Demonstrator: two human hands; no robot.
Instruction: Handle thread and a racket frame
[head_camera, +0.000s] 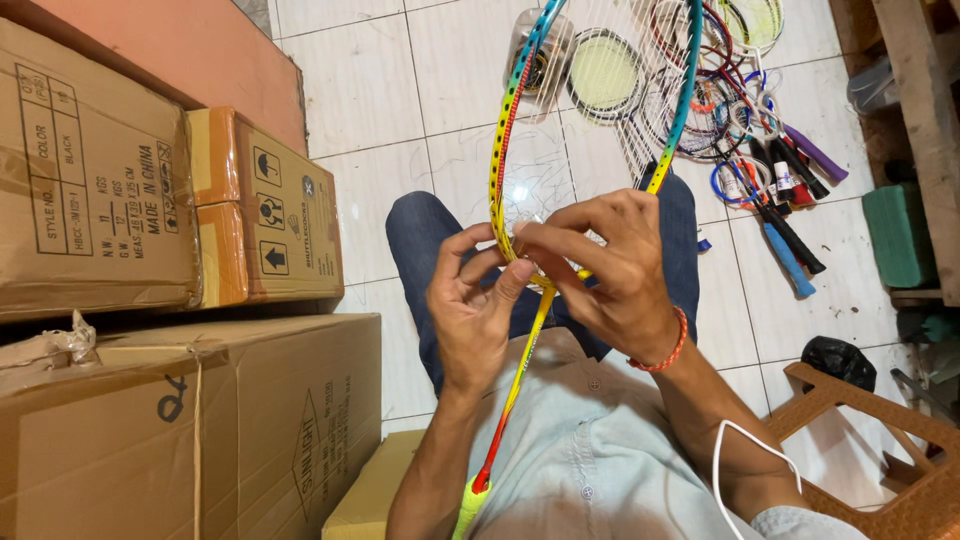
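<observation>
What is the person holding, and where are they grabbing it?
A badminton racket. Left hand and right hand pinch the bottom of its frame, by the shaft.

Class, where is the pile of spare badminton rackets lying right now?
In the head view, the pile of rackets lies on the white tiled floor at upper right, beyond the person's knees, left of a green block.

Racket repair workshop, heap of badminton rackets (745, 110) on tiled floor (370, 90), stacked cardboard cartons (150, 220) alongside
</observation>
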